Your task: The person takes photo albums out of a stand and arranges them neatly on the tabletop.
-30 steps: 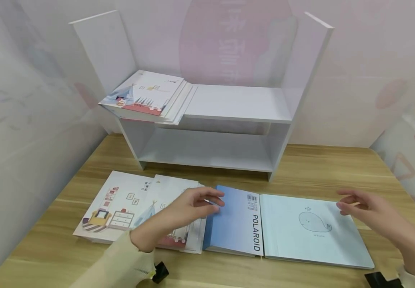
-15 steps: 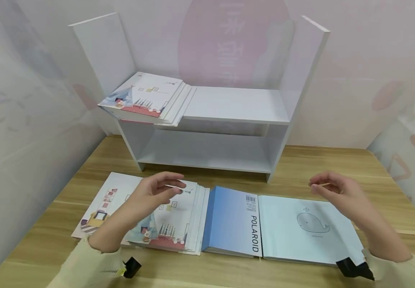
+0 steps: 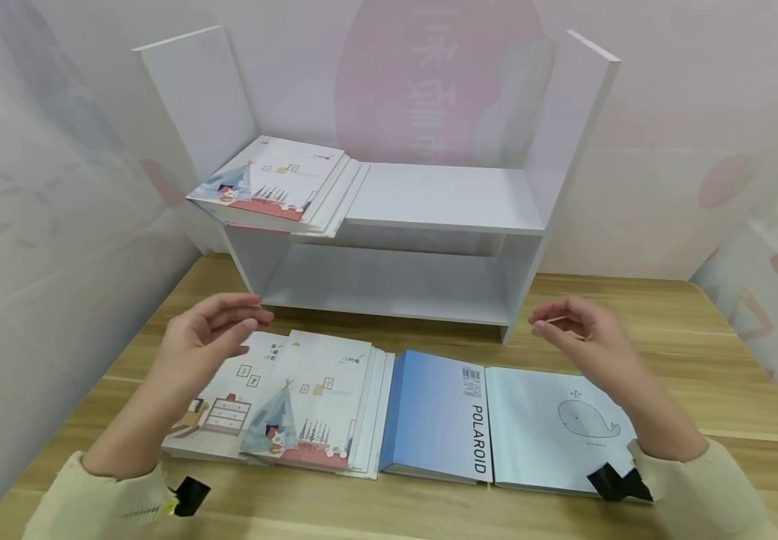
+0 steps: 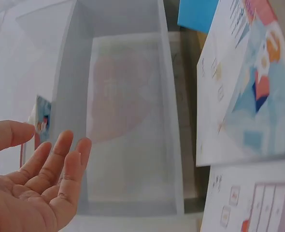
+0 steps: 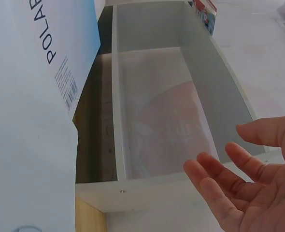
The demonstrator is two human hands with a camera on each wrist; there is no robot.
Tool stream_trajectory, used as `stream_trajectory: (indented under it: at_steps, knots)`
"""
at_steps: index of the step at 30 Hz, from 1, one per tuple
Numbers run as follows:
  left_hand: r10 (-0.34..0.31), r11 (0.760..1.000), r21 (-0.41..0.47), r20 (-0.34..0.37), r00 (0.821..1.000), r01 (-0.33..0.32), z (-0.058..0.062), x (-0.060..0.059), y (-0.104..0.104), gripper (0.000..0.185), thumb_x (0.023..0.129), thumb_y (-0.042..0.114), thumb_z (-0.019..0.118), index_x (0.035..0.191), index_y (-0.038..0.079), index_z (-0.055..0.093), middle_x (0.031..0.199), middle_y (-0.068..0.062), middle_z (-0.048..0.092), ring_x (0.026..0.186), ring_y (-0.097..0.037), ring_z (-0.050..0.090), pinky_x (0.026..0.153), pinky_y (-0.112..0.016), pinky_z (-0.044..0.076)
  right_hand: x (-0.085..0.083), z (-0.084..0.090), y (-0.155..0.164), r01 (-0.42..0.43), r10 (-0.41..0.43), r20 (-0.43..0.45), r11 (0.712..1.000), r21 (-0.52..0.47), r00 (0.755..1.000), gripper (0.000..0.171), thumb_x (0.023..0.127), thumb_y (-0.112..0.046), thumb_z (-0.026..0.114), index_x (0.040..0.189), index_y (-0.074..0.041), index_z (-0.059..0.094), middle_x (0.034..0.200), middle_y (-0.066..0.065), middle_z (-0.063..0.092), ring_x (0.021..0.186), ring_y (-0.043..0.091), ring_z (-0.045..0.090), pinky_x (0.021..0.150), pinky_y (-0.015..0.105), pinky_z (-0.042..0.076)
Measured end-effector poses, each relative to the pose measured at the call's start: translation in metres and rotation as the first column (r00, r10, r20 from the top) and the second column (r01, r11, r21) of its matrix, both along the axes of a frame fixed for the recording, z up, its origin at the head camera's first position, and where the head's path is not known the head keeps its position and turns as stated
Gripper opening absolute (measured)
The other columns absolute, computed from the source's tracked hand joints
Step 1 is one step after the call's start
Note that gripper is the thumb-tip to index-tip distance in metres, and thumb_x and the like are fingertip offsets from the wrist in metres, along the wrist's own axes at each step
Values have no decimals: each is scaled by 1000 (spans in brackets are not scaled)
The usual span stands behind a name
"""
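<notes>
Both hands hover empty with relaxed fingers, the left hand (image 3: 202, 337) at centre left above the illustrated books (image 3: 294, 405), the right hand (image 3: 581, 334) at centre right above the whale book (image 3: 551, 431) on the desk (image 3: 699, 360)

The whale book (image 3: 557, 431) has its lower right corner covered by the right sleeve (image 3: 699, 487). Small print under the whale is too tiny to read. In the left wrist view, the left hand (image 4: 31, 188) gets chopped off at the bottom left edge.

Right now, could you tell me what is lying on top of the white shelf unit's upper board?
A stack of illustrated booklets lies at the left end of the upper board; only the top cover shows, the ones beneath are covered.
</notes>
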State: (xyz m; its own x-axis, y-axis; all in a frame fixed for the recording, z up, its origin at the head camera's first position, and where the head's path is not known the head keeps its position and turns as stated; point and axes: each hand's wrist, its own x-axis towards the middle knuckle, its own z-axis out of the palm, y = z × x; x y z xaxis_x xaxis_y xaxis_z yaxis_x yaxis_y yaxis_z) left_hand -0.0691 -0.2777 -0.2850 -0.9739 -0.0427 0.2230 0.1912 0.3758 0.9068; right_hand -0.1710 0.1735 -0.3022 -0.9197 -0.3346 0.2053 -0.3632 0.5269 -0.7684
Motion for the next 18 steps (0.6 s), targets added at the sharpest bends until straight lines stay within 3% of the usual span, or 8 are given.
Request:
stream_trajectory:
  at_steps: [9,13,18]
  knots:
    - [160,986,59,-91,983,-155,15,-3,-27,25,99,14,61,123,20,60,104,17,72,98,5,66,71,-11,53,-3,11,-36,-78,78,-7,982,-173,997,30,97,-17,65,122,-1,59,114,14,66,99,4,65,82,14,52]
    - [190,973,155,-136,972,-169,22,-9,-35,23,98,9,61,119,19,62,101,16,73,93,4,66,67,-10,51,-6,16,-50,-85,90,12,971,-223,996,34,97,-17,65,126,-2,56,117,17,65,101,5,64,86,12,51]
    - [199,947,287,-180,963,-142,30,-18,-41,23,96,4,62,116,16,63,98,12,74,89,2,68,64,-10,52,-13,22,-68,-129,142,18,939,-320,990,36,97,-12,63,130,-1,53,116,18,64,100,7,65,88,15,52]
